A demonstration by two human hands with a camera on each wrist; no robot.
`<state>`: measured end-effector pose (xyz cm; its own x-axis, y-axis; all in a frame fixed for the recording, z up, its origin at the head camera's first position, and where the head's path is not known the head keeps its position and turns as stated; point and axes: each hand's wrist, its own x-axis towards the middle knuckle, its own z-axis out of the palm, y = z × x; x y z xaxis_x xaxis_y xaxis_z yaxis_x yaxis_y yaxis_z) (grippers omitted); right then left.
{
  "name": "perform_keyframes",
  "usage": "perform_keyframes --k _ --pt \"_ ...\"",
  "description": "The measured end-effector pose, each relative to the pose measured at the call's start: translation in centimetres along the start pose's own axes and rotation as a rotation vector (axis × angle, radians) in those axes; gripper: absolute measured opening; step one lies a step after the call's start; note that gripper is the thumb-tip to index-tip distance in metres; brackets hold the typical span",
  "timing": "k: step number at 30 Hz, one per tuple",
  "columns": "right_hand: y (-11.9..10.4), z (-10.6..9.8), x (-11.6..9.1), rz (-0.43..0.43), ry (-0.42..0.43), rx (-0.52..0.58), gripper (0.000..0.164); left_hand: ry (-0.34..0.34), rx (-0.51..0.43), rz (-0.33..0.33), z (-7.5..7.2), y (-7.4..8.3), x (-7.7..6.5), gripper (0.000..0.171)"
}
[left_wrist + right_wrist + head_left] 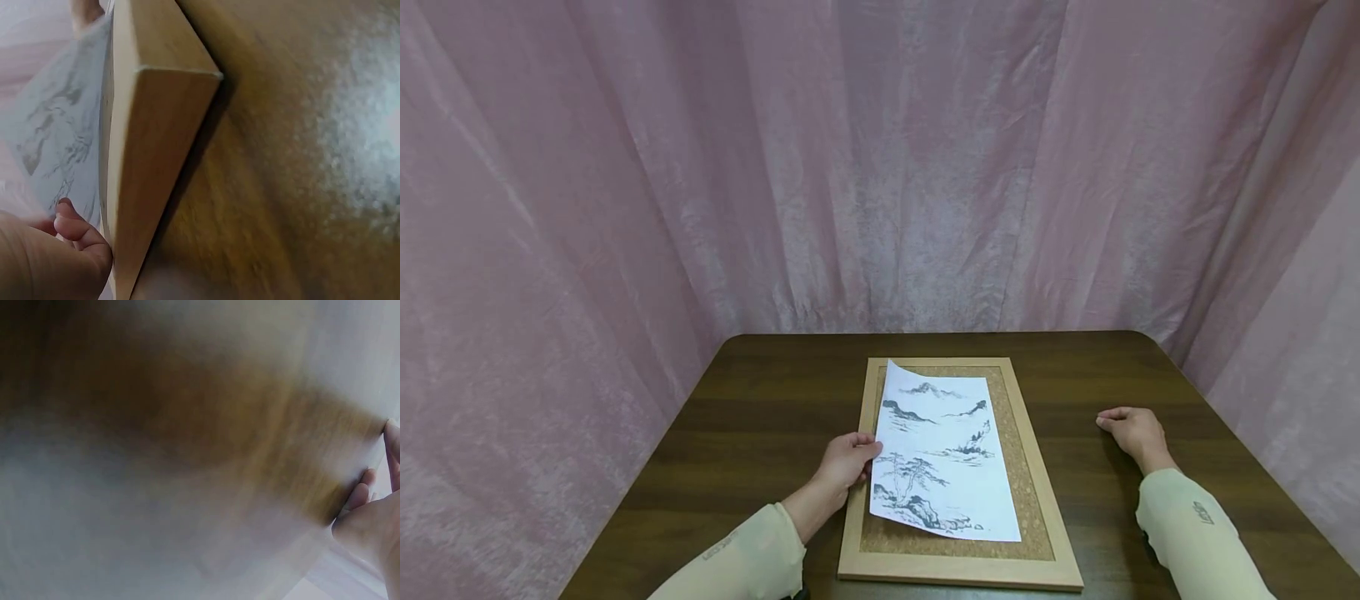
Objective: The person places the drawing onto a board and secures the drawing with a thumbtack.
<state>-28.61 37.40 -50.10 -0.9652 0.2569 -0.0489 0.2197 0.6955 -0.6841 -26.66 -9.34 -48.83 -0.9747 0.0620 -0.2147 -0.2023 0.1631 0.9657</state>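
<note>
A white sheet of paper [942,454] with a grey ink landscape of hills, trees and rocks overlaps a cork board [1030,508] in this view. The paper's upper left corner curls up and its lower left edge is lifted. My left hand [848,462] pinches the left edge between thumb and fingers, beside the board's wooden frame [159,125]. Over to the right, my right hand [1135,433] is at the brown tabletop, apart from the board. Its fingers are loosely bent, with their tips at the wood in the right wrist view, and nothing shows between them.
The board lies lengthwise on a dark brown wooden table [760,400] with rounded far corners. Pink velvet curtains [910,167] hang behind the table and along both sides. Both forearms wear pale sleeves [1198,533].
</note>
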Motion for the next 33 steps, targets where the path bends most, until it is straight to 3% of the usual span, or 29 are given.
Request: perform_keyframes --k 11,15,18,22,26,30,33 --pt "0.0 0.3 -0.3 0.013 0.004 -0.002 0.032 -0.031 0.105 0.045 0.1 -0.1 0.0 0.023" --pt "-0.1 0.3 -0.3 0.014 0.007 -0.008 0.032 -0.047 0.132 0.088 -0.3 -0.1 0.3 0.024" --pt "-0.1 0.4 -0.2 0.009 0.011 -0.012 0.032 -0.048 0.179 0.157 -0.8 -0.1 0.6 0.025" --pt "-0.1 0.5 -0.3 0.008 0.017 -0.012 0.031 -0.038 0.345 0.283 -1.6 0.2 0.8 0.027" --pt "-0.2 0.4 -0.4 0.005 0.024 -0.018 0.03 -0.068 0.571 0.41 -2.2 0.4 1.5 0.037" --pt "-0.3 0.3 -0.5 -0.014 0.026 -0.029 0.03 -0.149 0.822 0.499 -2.7 0.5 2.5 0.061" --pt "-0.4 0.3 -0.5 -0.021 0.024 -0.032 0.031 -0.227 0.955 0.538 -2.8 0.5 3.2 0.077"
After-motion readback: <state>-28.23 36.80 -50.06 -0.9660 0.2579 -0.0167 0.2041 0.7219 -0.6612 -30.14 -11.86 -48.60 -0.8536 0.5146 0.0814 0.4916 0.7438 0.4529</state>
